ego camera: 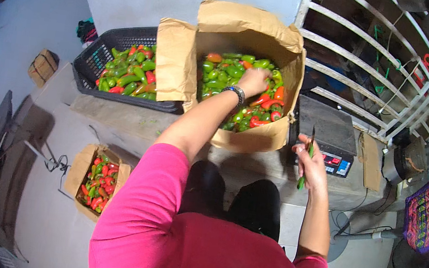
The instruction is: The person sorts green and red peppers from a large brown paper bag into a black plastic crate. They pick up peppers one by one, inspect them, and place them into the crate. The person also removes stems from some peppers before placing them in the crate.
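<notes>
My left hand (253, 83), with a dark beaded bracelet at the wrist, reaches into a large paper-lined container (175, 63) and touches the green and red peppers (221, 76) inside; its fingertips are partly hidden among them. My right hand (311, 162) is closed around a small knife (312, 136), its dark blade pointing up, together with green stems (302, 181). This hand is just right of the container, in front of a digital scale (335, 163). Left of the container, a black plastic crate (91, 60) holds more green and red peppers (129, 77).
An open cardboard box (77, 173) of mostly red peppers stands on the floor at the left. White metal bars (354, 42) rise behind the scale. A cardboard piece (370, 161) and a metal pot (395, 162) are at the right. Cables lie near the concrete ledge (120, 116).
</notes>
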Available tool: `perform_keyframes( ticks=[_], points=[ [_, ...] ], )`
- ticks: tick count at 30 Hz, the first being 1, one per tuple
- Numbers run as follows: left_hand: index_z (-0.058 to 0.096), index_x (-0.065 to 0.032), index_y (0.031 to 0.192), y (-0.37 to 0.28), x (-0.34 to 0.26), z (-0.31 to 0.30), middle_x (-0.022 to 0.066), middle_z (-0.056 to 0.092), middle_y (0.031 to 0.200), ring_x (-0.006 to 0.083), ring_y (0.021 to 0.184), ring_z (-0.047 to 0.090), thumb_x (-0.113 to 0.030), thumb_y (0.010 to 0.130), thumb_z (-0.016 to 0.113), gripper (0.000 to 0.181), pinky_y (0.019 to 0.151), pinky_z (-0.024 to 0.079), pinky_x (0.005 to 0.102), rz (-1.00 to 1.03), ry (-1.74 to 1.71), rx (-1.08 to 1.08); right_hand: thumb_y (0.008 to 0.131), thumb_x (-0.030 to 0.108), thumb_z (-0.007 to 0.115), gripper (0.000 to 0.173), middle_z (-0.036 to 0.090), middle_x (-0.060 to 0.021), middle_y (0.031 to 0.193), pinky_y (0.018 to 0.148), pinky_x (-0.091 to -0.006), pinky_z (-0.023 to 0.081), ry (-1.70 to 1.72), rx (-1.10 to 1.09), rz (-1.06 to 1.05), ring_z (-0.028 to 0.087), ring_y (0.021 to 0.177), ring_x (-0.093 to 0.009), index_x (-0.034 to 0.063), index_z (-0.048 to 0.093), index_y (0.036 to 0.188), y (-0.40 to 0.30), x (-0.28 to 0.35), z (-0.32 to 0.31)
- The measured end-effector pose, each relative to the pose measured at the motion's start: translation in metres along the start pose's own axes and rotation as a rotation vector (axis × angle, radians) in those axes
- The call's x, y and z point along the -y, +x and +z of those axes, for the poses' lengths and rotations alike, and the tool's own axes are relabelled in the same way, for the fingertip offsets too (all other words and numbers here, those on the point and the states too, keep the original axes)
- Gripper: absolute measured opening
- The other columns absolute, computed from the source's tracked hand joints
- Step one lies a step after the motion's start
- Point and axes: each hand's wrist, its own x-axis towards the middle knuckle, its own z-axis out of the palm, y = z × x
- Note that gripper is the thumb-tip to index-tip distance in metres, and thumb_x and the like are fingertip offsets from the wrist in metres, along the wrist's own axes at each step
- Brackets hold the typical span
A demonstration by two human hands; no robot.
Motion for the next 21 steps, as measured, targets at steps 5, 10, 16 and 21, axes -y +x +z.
perform_keyframes(
  ticks=[5,10,16,21],
  points=[
    [0.060,-0.0177,0.113,0.002,-0.022,0.032,0.0152,0.022,0.143,0.0400,0.131,0.017,-0.038,0.071,0.063,0.047,0.101,0.015,0.0627,-0.042,0.600,0.311,0.086,0.013,0.053,0.037,0.059,-0.0051,0.088,0.034,-0.0172,0.029,-0.043,-0.082,0.044,0.038,0.041,-0.002,0.0017,0.044,0.120,-0.023,-0.010,-0.024],
    [0.059,-0.0076,0.110,-0.005,0.003,0.053,0.0171,0.020,0.143,0.0412,0.133,0.008,-0.029,0.070,0.063,0.045,0.102,0.005,0.0629,0.080,0.609,0.214,0.085,0.011,0.054,0.038,0.055,-0.0011,0.083,0.035,-0.0172,0.029,-0.048,-0.147,0.056,0.037,0.042,-0.002,0.0029,0.044,0.121,-0.019,-0.001,-0.027],
    [0.056,-0.0069,0.105,0.002,-0.006,0.003,0.0158,0.048,0.121,0.0333,0.118,0.041,-0.014,0.074,0.060,0.033,0.096,0.026,0.0600,-0.213,-0.458,-0.024,0.087,0.020,0.054,0.040,0.053,-0.0022,0.083,0.035,-0.0178,0.029,0.001,-0.078,-0.057,0.036,0.043,-0.003,0.0057,0.043,0.123,0.000,0.015,-0.001],
    [0.050,-0.0072,0.110,-0.040,-0.022,-0.078,0.0127,0.058,0.110,0.0257,0.099,0.058,-0.008,0.086,0.053,0.025,0.089,0.044,0.0499,-0.184,-1.888,0.333,0.092,0.042,0.042,0.052,0.049,-0.0030,0.079,0.037,-0.0171,0.030,0.161,0.051,-0.166,0.036,0.044,-0.005,0.0051,0.039,0.129,0.011,0.031,0.025]
  ],
)
